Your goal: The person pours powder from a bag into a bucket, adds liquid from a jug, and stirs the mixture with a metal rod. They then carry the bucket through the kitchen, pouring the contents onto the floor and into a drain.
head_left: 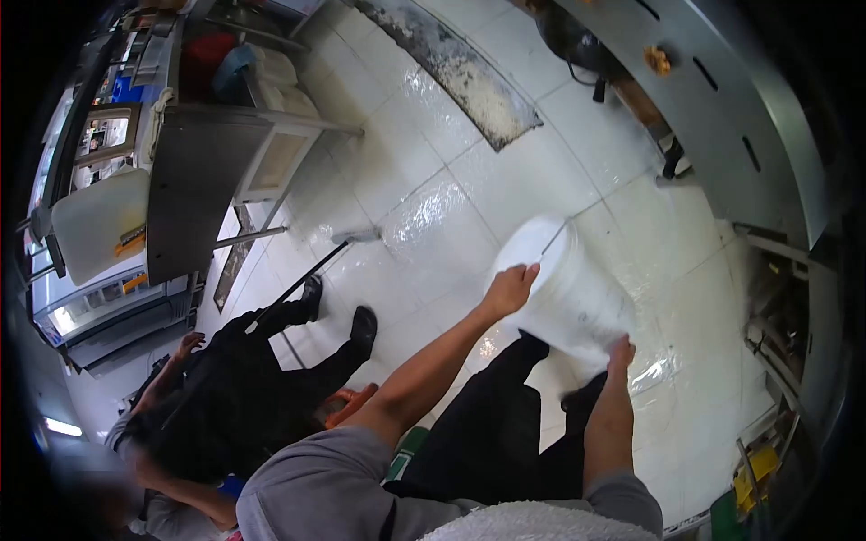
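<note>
**Wet floor, bucket held tipped**

White floor tiles [433, 171] shine wet across the kitchen. Above them, toward the floor's right edge, a white bucket [568, 288] is held tilted, with its mouth turned left. The left hand [510, 288] has its grip clamped on the bucket's rim. The right hand [621, 352] presses against its base with the fingers hidden, so I cannot tell that grip. Near the floor's left edge a co-worker in black [262, 370] holds what seems to be a squeegee [354, 236], beside a steel counter [194, 171].
</note>
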`<act>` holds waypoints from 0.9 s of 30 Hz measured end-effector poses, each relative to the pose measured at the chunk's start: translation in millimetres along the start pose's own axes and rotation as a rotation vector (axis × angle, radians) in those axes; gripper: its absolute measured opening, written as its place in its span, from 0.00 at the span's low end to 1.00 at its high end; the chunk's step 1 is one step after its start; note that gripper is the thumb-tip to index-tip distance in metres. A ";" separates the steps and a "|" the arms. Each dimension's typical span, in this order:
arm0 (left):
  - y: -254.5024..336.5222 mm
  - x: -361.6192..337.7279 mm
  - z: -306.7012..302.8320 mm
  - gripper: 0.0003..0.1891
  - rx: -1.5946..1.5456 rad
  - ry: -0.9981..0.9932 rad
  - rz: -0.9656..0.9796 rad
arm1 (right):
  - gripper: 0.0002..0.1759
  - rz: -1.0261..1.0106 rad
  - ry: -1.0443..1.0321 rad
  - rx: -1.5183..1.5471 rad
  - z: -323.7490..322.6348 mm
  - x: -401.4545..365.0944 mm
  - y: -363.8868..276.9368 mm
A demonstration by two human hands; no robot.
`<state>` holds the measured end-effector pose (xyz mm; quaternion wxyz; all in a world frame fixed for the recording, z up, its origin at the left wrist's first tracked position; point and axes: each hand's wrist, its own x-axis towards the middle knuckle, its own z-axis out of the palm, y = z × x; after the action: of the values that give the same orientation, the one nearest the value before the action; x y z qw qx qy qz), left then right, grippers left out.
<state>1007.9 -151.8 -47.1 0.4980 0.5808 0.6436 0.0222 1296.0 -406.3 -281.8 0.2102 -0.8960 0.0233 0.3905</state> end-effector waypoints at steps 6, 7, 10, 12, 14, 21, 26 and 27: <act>3.6 -12.7 -18.5 0.25 0.066 0.087 -0.073 | 0.24 -0.038 -0.089 -0.046 70.5 -40.5 -48.8; 3.8 -17.4 -20.6 0.25 0.088 0.122 -0.078 | 0.24 -0.025 -0.090 -0.027 78.7 -38.4 -44.9; 14.0 -36.9 -28.2 0.24 0.129 0.211 -0.104 | 0.22 -0.074 -0.211 0.095 122.1 -30.5 -39.9; 37.1 -61.9 -34.9 0.23 0.191 0.274 -0.061 | 0.22 -0.034 -0.383 0.337 130.9 -43.9 -50.1; 62.7 -89.9 -36.5 0.23 0.228 0.290 -0.059 | 0.21 -0.052 -0.524 0.272 143.1 -39.6 -49.0; 165.1 -186.7 -16.4 0.21 0.315 0.307 0.079 | 0.21 0.136 -0.666 0.652 71.4 -88.3 -44.0; 201.3 -232.0 35.5 0.21 0.371 0.174 0.131 | 0.22 0.219 -0.459 0.563 3.2 -51.2 31.3; 204.5 -238.5 51.8 0.20 0.361 0.144 0.175 | 0.22 0.211 -0.366 0.638 -16.5 -46.2 50.0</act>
<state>1150.1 -297.5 197.7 0.3347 0.7111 0.6182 -0.0088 1265.0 -464.0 -257.0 0.4377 -0.6939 0.1978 0.5365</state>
